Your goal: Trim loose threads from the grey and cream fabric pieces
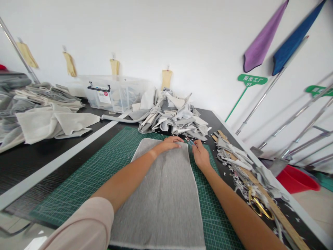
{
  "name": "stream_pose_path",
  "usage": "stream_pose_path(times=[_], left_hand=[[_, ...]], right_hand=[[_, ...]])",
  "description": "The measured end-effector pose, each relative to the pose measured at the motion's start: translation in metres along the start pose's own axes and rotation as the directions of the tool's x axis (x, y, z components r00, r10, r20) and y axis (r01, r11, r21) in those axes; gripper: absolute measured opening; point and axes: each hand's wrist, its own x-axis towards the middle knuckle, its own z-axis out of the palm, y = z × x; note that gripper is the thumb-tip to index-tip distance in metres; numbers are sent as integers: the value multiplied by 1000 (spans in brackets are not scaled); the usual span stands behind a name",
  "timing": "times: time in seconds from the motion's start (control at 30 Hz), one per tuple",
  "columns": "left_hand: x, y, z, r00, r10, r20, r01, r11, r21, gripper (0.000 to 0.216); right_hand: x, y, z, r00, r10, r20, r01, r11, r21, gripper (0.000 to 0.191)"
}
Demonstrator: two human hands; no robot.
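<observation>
A long grey cloth (166, 194) with pale edges lies flat on a green cutting mat (109, 166). My left hand (170, 143) rests on the cloth near its far right corner, fingers stretched out and thumb apart from them. Just right of that corner, off the cloth, my right hand (201, 154) is closed around a small bluish tool (191, 142). Its tip points left toward the corner. The tool is too small and blurred for me to tell its exact kind.
Behind the mat is a heap of cloth scraps (171, 114), beside a clear plastic bin (111, 93). More folded cloth (52, 118) lies at left. Along the right edge are a wooden ruler (281, 218), gold-handled scissors (260, 206) and trimmings. A red basin (296, 180) stands beyond.
</observation>
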Motion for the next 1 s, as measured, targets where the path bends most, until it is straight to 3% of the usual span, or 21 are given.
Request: stream_pose_path(times=[0.2,0.43,0.6,0.9,1.0], left_hand=[[3,-7,2,994,66,-85,-59,995,77,40],[2,-5,4,994,8,-112,13,982,191,35],[0,-2,8,988,30,-149,26,933,360,35],[-1,5,13,985,20,-170,74,845,530,46],[-1,5,13,988,16,-154,68,848,526,40]], right_hand=[[1,-2,-2,999,18,46,-17,1000,-12,24],[-1,-8,-3,996,73,55,-50,941,-336,29],[-2,-15,-3,991,120,60,-78,881,-466,29],[-7,-23,-5,992,23,122,38,878,-477,30],[-7,-20,-6,993,6,118,51,881,-471,28]])
